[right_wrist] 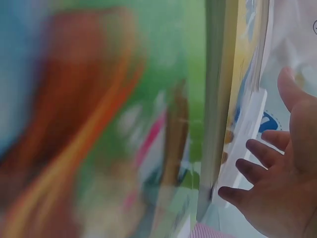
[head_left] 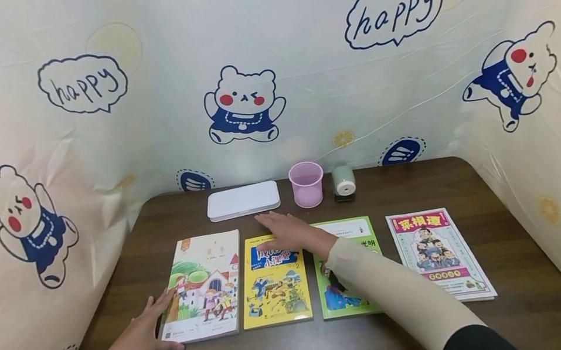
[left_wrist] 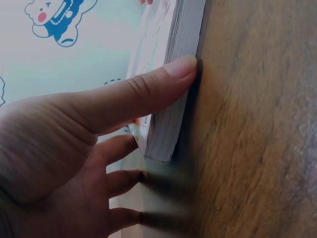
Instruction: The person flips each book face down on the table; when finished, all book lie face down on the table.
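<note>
We see the left hand [head_left: 139,335] lying flat on the brown counter [head_left: 516,309], fingers straight and spread, with the thumb pressed against the lower left corner of the storybook with the house cover [head_left: 205,288]. In the left wrist view that thumb [left_wrist: 148,91] touches the book's page edge [left_wrist: 173,99], and the other fingers stretch out beside it on the wood; nothing is gripped.

Our right hand [head_left: 288,233] reaches forward, palm down and fingers straight, resting over the top edge of the yellow book [head_left: 274,288], which lies just right of the left hand's book. The right forearm in a beige sleeve [head_left: 397,295] crosses the green book [head_left: 353,301], lying directly under that arm. In the right wrist view the fingers [right_wrist: 257,171] are relaxed and apart, holding nothing.

Just beyond the right hand's fingertips sits a white flat case [head_left: 243,200]; to that hand's right and a little farther back stand a pink cup [head_left: 306,184] and a small green sharpener [head_left: 343,182]. Well to the right of the right arm lies a pink-covered magazine [head_left: 439,254].
</note>
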`<state>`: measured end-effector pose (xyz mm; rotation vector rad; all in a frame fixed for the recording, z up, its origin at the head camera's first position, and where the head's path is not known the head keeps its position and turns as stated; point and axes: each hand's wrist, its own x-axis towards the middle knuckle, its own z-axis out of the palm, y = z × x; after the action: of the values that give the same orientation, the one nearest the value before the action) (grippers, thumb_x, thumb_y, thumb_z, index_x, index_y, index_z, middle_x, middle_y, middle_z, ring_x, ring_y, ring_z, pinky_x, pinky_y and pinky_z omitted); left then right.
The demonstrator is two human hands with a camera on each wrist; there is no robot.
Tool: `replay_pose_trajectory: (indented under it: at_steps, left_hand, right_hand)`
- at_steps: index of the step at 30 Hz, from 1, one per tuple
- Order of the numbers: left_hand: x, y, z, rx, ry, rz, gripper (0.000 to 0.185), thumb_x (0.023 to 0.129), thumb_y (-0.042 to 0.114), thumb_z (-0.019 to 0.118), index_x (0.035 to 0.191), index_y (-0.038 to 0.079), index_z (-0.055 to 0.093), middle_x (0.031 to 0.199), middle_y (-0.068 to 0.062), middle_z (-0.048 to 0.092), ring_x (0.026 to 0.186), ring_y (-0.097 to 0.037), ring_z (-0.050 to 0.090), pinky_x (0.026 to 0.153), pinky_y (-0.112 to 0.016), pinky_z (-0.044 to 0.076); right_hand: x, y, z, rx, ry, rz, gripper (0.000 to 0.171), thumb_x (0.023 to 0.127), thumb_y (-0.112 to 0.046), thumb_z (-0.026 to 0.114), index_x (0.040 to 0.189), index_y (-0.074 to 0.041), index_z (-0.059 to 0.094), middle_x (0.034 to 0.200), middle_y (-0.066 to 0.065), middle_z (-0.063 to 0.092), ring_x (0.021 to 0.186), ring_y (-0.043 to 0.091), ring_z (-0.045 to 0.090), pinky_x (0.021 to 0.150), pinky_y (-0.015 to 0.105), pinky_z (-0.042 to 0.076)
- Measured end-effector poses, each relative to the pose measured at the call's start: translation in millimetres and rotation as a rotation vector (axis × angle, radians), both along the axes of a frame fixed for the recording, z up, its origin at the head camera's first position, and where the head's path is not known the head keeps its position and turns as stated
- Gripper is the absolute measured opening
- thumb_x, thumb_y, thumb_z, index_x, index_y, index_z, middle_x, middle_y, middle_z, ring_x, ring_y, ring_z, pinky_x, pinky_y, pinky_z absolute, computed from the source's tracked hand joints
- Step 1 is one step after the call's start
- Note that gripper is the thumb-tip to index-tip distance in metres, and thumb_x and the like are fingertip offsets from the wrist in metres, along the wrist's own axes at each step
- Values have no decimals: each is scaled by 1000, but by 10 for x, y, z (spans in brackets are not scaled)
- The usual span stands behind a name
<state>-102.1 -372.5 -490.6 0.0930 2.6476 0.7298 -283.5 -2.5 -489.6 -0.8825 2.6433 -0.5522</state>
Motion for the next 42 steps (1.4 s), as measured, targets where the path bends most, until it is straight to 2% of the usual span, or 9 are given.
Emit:
replay_pose_trajectory:
  at_steps: [8, 14, 21, 25, 35, 42]
  left_hand:
    - [13, -7, -14, 6, 6, 12, 131, 61, 52, 94, 163, 5, 27, 165, -31, 18, 146, -65, 4, 102, -89, 4]
    - [24, 14, -3, 2, 23, 10, 129, 61, 51, 94, 162, 5, 28, 165, -30, 19, 146, -65, 6, 103, -89, 6]
    - [40, 25, -1, 4, 35, 12, 127, 63, 50, 94, 162, 6, 29, 164, -31, 21, 146, -65, 7, 103, -89, 6]
    - [54, 16, -17, 9, 36, 21, 128, 62, 51, 94, 162, 7, 29, 165, -30, 22, 147, -64, 7, 104, -88, 5]
    - [69, 18, -31, 16, 32, 44, 129, 61, 53, 94, 162, 6, 29, 164, -31, 22, 147, -65, 6, 105, -87, 3]
    - [91, 16, -24, 42, 39, 55, 128, 61, 50, 95, 161, 4, 30, 164, -31, 22, 146, -65, 5, 105, -87, 2]
  right_hand:
    - [-53, -283, -30, -36, -43, 19, 89, 96, -63, 61, 166, -25, 21, 171, 2, 25, 158, 24, 20, 126, 48, 25]
    - [-40, -463, -46, -49, -58, 29, 91, 94, -64, 63, 166, -25, 22, 171, 0, 26, 159, 23, 19, 127, 45, 24]
    - [-33, -603, -106, -47, -43, 34, 95, 92, -64, 66, 165, -21, 24, 170, -1, 29, 159, 24, 19, 128, 51, 17]
    - [-19, -649, -122, -51, -59, 15, 96, 89, -64, 70, 165, -23, 27, 169, -3, 30, 159, 22, 18, 129, 53, 13]
    - [-6, -679, -158, -45, -65, -18, 94, 87, -62, 74, 163, -24, 33, 168, -1, 33, 159, 22, 17, 129, 54, 11]
    - [12, -705, -148, -73, -45, -34, 90, 87, -57, 77, 161, -22, 37, 163, -1, 40, 154, 18, 31, 128, 56, 13]
